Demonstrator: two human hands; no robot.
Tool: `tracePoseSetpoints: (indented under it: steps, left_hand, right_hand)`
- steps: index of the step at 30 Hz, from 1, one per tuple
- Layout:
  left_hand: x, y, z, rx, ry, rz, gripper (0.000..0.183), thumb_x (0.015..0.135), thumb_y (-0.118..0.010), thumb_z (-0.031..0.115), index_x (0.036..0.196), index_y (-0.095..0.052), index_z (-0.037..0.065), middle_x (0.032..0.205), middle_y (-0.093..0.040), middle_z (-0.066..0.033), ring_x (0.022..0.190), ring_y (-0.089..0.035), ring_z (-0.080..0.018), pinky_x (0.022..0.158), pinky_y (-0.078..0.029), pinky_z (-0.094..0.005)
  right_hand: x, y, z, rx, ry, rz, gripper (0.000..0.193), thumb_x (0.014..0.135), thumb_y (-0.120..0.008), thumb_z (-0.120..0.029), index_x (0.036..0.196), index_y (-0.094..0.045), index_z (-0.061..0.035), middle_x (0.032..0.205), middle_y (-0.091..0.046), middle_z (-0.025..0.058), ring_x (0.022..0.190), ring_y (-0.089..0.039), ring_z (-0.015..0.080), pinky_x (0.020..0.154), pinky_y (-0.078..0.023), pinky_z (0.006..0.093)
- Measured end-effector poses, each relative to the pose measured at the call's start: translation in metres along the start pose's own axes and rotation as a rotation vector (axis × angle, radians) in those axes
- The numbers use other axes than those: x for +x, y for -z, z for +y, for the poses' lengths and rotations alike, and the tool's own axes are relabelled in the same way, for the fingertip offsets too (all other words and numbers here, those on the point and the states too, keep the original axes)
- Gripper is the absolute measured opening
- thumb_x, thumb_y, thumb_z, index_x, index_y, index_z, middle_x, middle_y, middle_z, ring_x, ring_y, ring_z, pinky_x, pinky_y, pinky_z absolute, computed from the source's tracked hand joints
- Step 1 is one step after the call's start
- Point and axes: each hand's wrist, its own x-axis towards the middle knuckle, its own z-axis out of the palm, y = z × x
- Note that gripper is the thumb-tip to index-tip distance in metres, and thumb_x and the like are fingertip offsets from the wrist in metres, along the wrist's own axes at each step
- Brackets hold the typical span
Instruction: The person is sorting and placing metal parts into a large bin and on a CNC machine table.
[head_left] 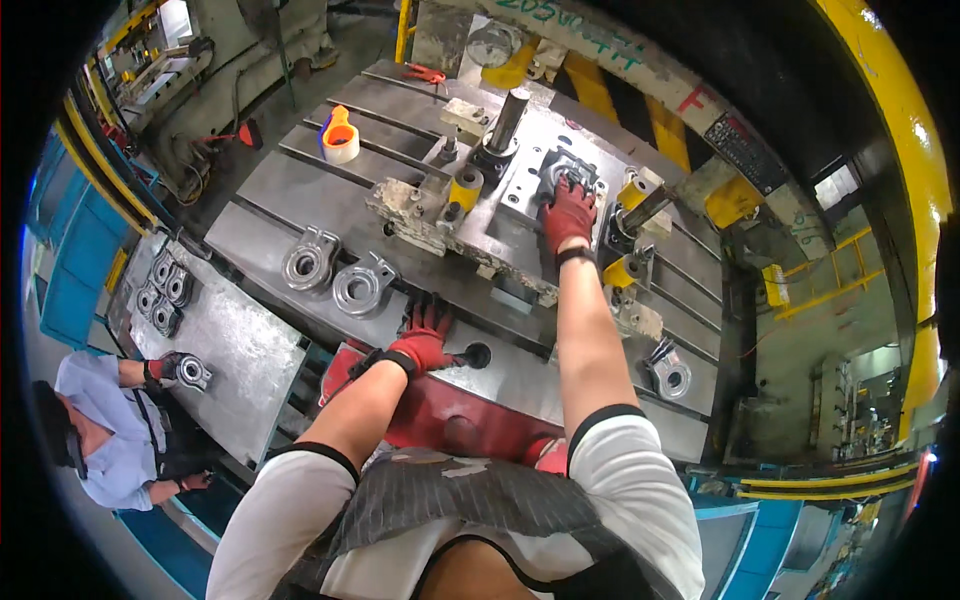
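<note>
My right hand (pixel 568 213), red-gloved, presses on a grey metal casting (pixel 566 170) seated in the fixture plate (pixel 500 225). My left hand (pixel 424 338) rests flat on the slotted machine table (pixel 300 190), just beside two loose castings (pixel 340 272). An orange-and-white tape roll (pixel 340 135) sits farther back. A co-worker (pixel 110 430) handles another casting at lower left.

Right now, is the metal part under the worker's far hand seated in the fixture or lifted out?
Seated, it seems. The casting lies low on the fixture plate, with the right hand pressed on top. Whether it is clamped cannot be told.
</note>
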Motion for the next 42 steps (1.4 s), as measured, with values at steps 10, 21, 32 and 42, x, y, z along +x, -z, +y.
tracePoseSetpoints:
  steps: [10, 21, 32, 42]
  left_hand:
    - [0.009, -0.004, -0.004, 0.021, 0.029, 0.033, 0.114, 0.060, -0.063, 0.069, 0.145, -0.009, 0.014, 0.148, 0.008, -0.0242, 0.133, 0.010, -0.0497, 0.107, -0.001, -0.0584]
    - [0.009, -0.006, -0.009, 0.084, 0.045, 0.008, 0.110, 0.062, -0.062, 0.069, 0.145, -0.012, 0.017, 0.148, 0.009, -0.0214, 0.133, 0.009, -0.0491, 0.108, -0.003, -0.0560]
    - [-0.127, 0.046, -0.153, -1.239, -0.187, 0.776, 0.036, 0.095, -0.042, 0.015, 0.126, -0.042, -0.001, 0.122, -0.051, -0.0116, 0.106, -0.054, -0.0184, 0.097, -0.039, -0.0306]
    - [-0.169, -0.113, -0.224, -1.571, 0.482, 0.166, 0.040, 0.089, -0.052, 0.031, 0.120, -0.052, 0.006, 0.122, -0.054, -0.0079, 0.109, -0.049, -0.0166, 0.095, -0.036, -0.0305]
  right_hand:
    - [-0.007, 0.009, 0.001, -0.048, 0.154, -0.117, 0.074, 0.077, -0.055, -0.056, 0.140, -0.029, -0.0254, 0.142, -0.029, 0.0168, 0.130, -0.029, 0.0376, 0.104, -0.026, 0.0503]
    - [-0.168, 0.066, 0.028, 0.925, 0.290, -0.156, 0.042, 0.083, -0.064, -0.020, 0.120, -0.052, -0.0045, 0.116, -0.057, 0.0169, 0.107, -0.055, 0.0264, 0.091, -0.041, 0.0322]
    - [-0.521, -0.017, 0.218, 1.416, -0.816, 0.068, 0.038, 0.089, -0.054, -0.025, 0.122, -0.050, -0.0062, 0.121, -0.054, 0.0096, 0.110, -0.052, 0.0219, 0.090, -0.044, 0.0339]
    - [-0.533, -0.053, 0.199, 1.570, -0.337, -0.512, 0.042, 0.091, -0.045, -0.021, 0.131, -0.039, -0.0088, 0.130, -0.046, 0.0041, 0.115, -0.045, 0.0154, 0.094, -0.039, 0.0300]
